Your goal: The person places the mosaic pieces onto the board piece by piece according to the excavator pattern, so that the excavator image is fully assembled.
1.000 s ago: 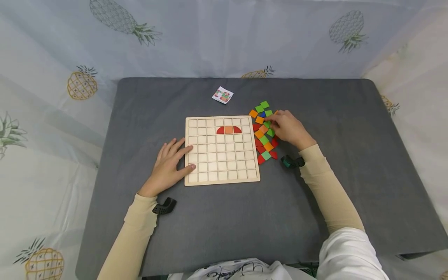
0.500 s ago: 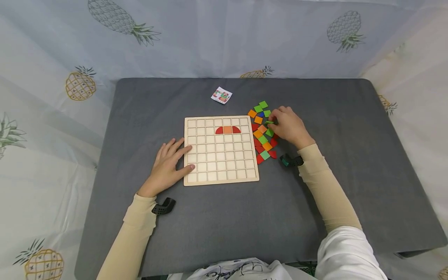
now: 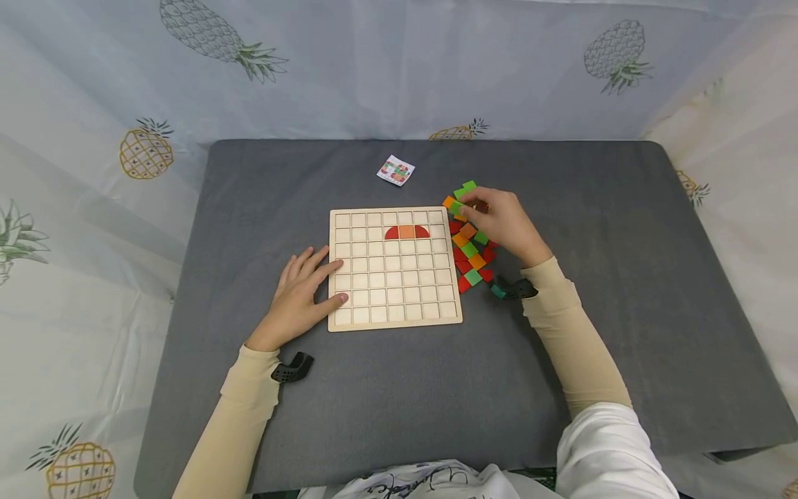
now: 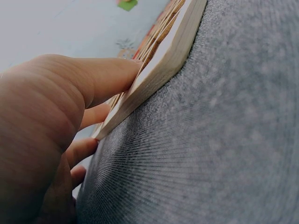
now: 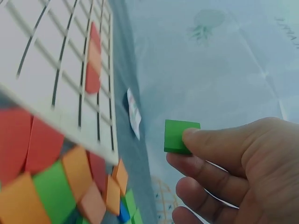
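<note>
Between the thumb and forefinger of the right hand [image 3: 501,220], there's a green tile [image 5: 174,134], pinched and raised over the loose tiles [image 3: 470,249]! Looks light, stiff, perhaps a touch slick; thumb on top, finger beneath seems the sound hold. Left of those fingertips lies the grid board [image 3: 393,279], its left edge under the left hand [image 3: 293,301], fingers spread, clutching nothing. Script on the shirt [image 3: 424,482] can't be read; no label shows on the tile.

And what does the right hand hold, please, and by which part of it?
The right hand pinches a green square tile by one side, between thumb and index finger.
</note>
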